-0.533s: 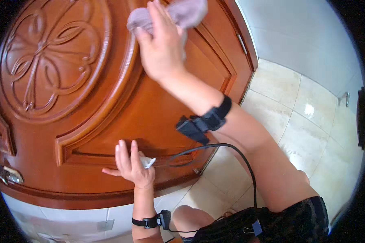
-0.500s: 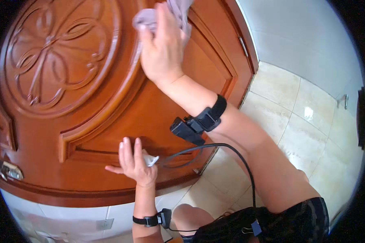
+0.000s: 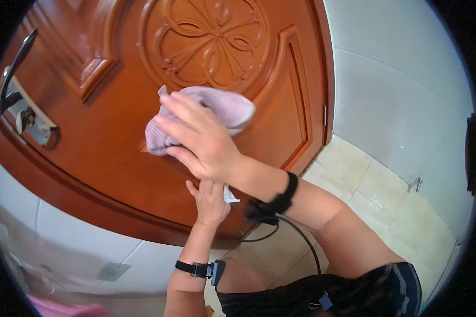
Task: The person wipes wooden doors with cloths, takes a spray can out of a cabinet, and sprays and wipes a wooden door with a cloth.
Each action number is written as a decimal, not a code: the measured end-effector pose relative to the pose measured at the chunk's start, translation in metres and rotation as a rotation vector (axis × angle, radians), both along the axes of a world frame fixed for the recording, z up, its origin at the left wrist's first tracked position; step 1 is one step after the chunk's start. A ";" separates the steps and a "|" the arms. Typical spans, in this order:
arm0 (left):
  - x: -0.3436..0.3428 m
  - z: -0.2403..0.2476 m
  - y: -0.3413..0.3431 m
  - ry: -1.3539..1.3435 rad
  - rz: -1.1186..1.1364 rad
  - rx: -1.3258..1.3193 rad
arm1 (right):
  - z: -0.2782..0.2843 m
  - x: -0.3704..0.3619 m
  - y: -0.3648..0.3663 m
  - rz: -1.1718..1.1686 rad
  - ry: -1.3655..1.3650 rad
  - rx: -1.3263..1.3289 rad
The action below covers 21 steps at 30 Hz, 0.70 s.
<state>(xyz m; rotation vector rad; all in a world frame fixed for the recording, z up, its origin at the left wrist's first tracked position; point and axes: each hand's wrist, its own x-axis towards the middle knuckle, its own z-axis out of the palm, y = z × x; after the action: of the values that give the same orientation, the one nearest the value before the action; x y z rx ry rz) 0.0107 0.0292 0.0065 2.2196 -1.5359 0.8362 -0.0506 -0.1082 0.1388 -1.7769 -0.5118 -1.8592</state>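
Well, far left, a shiny handle (image 3: 16, 59) sits on the brown door (image 3: 116, 137). Next, the pink striped cloth (image 3: 225, 105) lies long-ways across, under the fingers of the right hand (image 3: 201, 140), the nearer one. They're stretched out, a little apart. Below, the left hand (image 3: 212, 205) has a white scrap (image 3: 229, 195) beside it; its fingers are hidden, so I can't tell how open.

Right hand (image 3: 198, 140) plus purple cloth (image 3: 230, 108) moved from right of the round carving (image 3: 217, 34) to below it. Left hand (image 3: 212, 203) fingers now mostly hidden behind it. View swung: lever handle (image 3: 16, 64), pink fabric (image 3: 63, 307) now in frame.
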 end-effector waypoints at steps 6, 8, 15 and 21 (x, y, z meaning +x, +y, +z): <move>-0.024 0.069 0.037 0.001 -0.288 -0.339 | -0.053 0.024 -0.040 -0.314 0.017 -0.106; -0.031 0.137 0.049 -0.173 -0.309 -0.449 | -0.069 0.003 -0.074 -0.451 0.046 -0.082; -0.029 0.372 0.067 -0.855 -0.225 -0.721 | 0.034 -0.031 -0.042 -0.184 -0.026 0.096; 0.010 0.429 0.041 -0.274 -0.337 -0.667 | 0.166 0.026 -0.018 -0.349 -0.254 -0.509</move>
<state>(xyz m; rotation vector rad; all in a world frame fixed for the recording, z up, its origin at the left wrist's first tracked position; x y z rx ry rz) 0.0209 0.0703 0.4351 1.3756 -1.4045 1.3359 -0.0243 -0.1259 0.3049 -2.0600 -0.8817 -2.3752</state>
